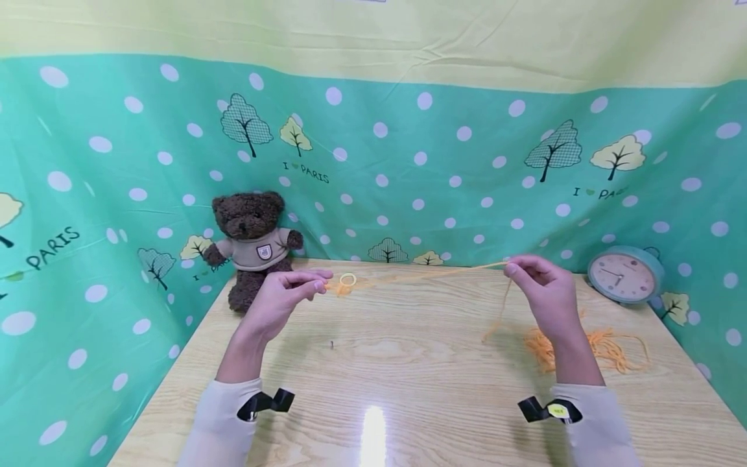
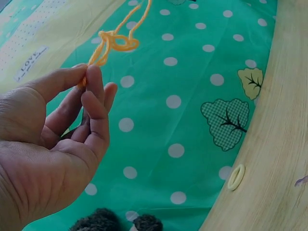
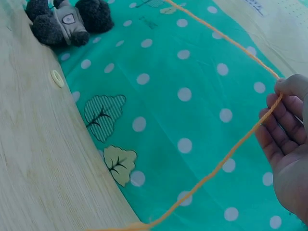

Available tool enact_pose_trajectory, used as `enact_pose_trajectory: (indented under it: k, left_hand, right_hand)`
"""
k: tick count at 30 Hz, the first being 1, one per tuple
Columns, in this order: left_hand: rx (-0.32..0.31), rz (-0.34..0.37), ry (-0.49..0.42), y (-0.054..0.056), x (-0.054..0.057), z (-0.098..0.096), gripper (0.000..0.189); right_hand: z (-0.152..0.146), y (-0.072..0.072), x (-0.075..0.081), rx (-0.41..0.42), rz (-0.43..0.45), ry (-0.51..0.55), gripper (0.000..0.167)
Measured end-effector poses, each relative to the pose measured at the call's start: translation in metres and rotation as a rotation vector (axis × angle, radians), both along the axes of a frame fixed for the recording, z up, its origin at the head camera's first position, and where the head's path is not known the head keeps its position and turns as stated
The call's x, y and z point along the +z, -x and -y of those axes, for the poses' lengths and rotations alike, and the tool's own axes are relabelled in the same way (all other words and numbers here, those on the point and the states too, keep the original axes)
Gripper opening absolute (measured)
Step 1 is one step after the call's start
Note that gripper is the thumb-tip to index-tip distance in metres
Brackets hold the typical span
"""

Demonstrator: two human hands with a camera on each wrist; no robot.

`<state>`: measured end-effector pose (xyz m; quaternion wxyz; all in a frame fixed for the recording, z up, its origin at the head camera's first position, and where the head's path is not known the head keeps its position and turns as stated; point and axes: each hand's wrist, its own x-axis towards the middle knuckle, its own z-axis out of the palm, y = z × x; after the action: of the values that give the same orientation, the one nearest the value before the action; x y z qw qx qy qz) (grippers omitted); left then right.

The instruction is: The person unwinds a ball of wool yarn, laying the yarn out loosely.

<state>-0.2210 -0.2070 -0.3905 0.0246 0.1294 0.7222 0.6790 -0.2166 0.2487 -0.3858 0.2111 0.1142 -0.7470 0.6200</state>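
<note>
Orange yarn [image 1: 432, 275] stretches between the two hands above the table. My left hand [image 2: 62, 115] pinches a looped, knotted part of the yarn [image 2: 115, 42] between thumb and forefinger. On the other side, my right hand [image 1: 545, 292] pinches the strand, and a length hangs below it toward the table. In the right wrist view the yarn [image 3: 221, 166] runs over the curled fingers of the right hand [image 3: 288, 125]. A loose heap of orange yarn [image 1: 613, 350] lies on the table, partly behind the right forearm.
A pale yellow ring [image 1: 348, 279] lies toward the table's back edge. A small dark object [image 1: 332, 345], too small to identify, is nearer. A brown teddy bear [image 1: 251, 240] sits at back left, and a teal alarm clock [image 1: 626, 275] stands at back right. A patterned curtain hangs behind.
</note>
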Motion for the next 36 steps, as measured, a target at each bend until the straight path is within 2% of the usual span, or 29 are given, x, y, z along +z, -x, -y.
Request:
enact_pose_trajectory:
  k: [7,11,16,24,31,36]
  left_hand:
    - [0.001,0.02,0.025,0.001,0.0,-0.002,0.027]
    - [0.02,0.039,-0.021,0.001,0.0,-0.001,0.017]
    - [-0.005,0.035,-0.034,0.0,-0.001,0.0,0.016]
    - [-0.008,0.024,0.016,0.001,-0.002,0.001,0.015]
    - [0.004,0.033,0.057,0.002,-0.002,0.0,0.015]
    - [0.015,0.041,0.088,0.002,-0.002,0.001,0.026]
  right_hand:
    - [-0.019,-0.003,-0.001,-0.067,0.052,0.038,0.019]
    - [-0.028,-0.005,-0.004,-0.085,0.071,0.052,0.02]
    - [-0.036,-0.005,-0.008,-0.096,0.084,0.071,0.024]
    - [-0.048,-0.005,-0.014,-0.169,0.112,0.055,0.03]
    - [-0.056,-0.006,-0.012,-0.196,0.129,0.135,0.031]
    - [-0.067,-0.01,-0.011,-0.248,0.154,0.168,0.027]
